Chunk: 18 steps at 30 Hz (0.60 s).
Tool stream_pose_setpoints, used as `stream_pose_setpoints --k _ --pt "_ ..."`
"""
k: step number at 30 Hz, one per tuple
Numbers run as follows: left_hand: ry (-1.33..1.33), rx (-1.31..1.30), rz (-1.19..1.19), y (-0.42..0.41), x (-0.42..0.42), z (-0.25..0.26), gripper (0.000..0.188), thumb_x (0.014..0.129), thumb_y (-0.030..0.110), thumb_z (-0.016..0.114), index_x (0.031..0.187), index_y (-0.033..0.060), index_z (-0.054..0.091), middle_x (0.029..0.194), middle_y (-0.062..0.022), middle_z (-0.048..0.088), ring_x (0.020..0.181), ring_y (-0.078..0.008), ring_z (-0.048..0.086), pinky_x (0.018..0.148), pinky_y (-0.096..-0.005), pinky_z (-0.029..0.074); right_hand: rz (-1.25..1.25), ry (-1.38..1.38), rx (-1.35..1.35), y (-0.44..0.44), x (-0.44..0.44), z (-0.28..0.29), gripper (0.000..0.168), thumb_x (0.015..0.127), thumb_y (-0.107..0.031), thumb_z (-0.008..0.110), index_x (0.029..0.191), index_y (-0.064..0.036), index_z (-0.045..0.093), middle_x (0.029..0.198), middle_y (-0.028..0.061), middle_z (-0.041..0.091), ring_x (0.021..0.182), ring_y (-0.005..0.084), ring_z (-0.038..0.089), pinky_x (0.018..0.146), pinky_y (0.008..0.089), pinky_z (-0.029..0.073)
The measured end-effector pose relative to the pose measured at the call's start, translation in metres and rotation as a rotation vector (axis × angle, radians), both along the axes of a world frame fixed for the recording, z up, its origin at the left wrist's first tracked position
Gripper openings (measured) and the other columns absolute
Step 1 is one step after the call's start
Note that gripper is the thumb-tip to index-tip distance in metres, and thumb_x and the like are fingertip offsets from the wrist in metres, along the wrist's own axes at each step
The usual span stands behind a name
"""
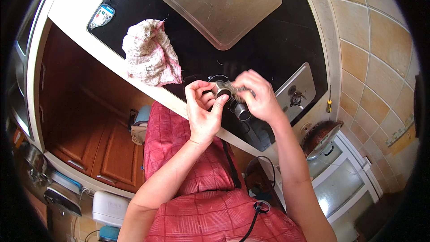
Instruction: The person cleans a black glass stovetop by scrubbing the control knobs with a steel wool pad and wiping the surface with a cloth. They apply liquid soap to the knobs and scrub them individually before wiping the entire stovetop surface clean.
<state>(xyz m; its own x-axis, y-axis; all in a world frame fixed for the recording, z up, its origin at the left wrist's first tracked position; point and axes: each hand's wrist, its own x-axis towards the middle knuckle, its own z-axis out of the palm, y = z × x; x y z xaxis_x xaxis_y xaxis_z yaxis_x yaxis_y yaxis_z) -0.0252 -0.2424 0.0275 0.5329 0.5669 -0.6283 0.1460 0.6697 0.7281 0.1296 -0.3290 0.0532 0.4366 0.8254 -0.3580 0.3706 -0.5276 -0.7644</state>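
My left hand (205,116) pinches a silver and black stove knob (221,88) between thumb and fingers, above the front edge of a black glass gas cooktop (201,61). Against the knob's right side, my right hand (257,95) holds a greyish, stringy scrubber (238,94) that looks like steel wool; blur hides its exact shape. Another control knob (242,111) sits on the cooktop just below the right hand. To the left of my hands, a crumpled white and pink cloth (151,53) lies over the cooktop's front edge.
Metal burner plates (221,16) with exposed burner bases are set in the cooktop, one more (302,85) at right. A yellow-handled screwdriver (329,106) is near the tiled wall (356,50). A wok (319,137) stands at lower right. Wooden cabinet doors (117,156) are at left.
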Motion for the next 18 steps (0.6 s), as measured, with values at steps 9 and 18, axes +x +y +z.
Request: stream_pose_setpoints --k 9,18 --pt "-0.054 -0.003 0.036 -0.002 0.000 -0.002 0.050 0.086 -0.009 0.073 0.123 0.0049 0.041 0.118 -0.0114 0.056 0.099 -0.0161 0.064 0.085 -0.0251 0.055 -0.304 0.011 -0.053 -0.021 -0.021 0.002 0.008 0.091 -0.005 0.064 0.099 -0.002 0.064 0.088 0.0088 0.065 0.086 0.0217 0.065 0.077 0.0326 0.052" --pt "0.065 0.107 -0.059 -0.005 -0.001 0.006 0.027 0.098 0.004 0.066 0.121 0.0040 0.051 0.121 -0.0080 0.057 0.104 -0.0156 0.063 0.090 -0.0291 0.057 -0.714 0.683 0.208 -0.030 -0.014 0.013 0.022 0.106 -0.018 0.053 0.119 -0.003 0.063 0.106 0.0015 0.067 0.095 0.0071 0.062 0.086 0.0241 0.051"
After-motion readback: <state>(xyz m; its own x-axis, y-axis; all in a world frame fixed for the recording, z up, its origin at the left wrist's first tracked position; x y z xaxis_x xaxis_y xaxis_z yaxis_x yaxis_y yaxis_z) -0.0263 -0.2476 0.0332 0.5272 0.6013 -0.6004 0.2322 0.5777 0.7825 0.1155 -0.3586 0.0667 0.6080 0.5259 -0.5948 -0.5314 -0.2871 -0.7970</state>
